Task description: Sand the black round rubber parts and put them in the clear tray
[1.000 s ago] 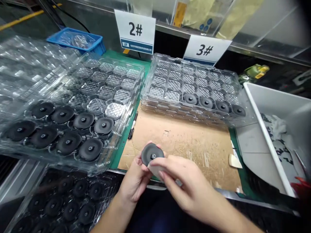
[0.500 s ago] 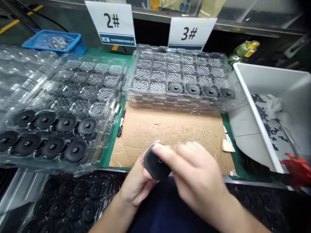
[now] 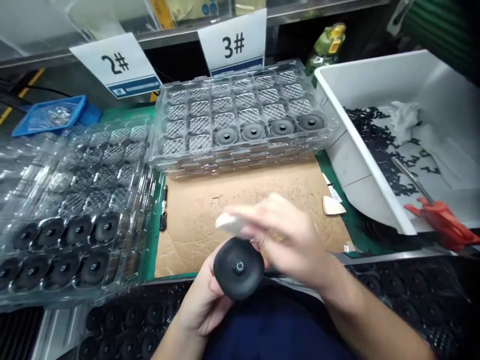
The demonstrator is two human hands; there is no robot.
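Observation:
My left hand (image 3: pixel 204 297) is closed around the edge of a black round disc (image 3: pixel 243 282), whose face with a small raised centre hub is turned up towards me. Just above it, my right hand (image 3: pixel 288 237) pinches a small white pad (image 3: pixel 226 224), smeared by motion. Some right-hand fingers are close behind the disc's upper edge; whether they touch it I cannot tell. Beneath the hands lies a cardboard sheet (image 3: pixel 191 215). A cream wedge-shaped piece (image 3: pixel 333 205) rests on its right side.
Behind the cardboard, stacked clear trays (image 3: pixel 240 150) hold several black discs in the front row. More discs fill another clear tray (image 3: pixel 127 250) at left. A white bin (image 3: pixel 360 160) with small black parts and a red-handled tool (image 3: pixel 438 220) stands right. A pen (image 3: pixel 164 210) lies left.
My right hand has lifted off the disc's face, and the white pad now shows in its fingers. The disc's face has turned more towards me. The camera view has swung right.

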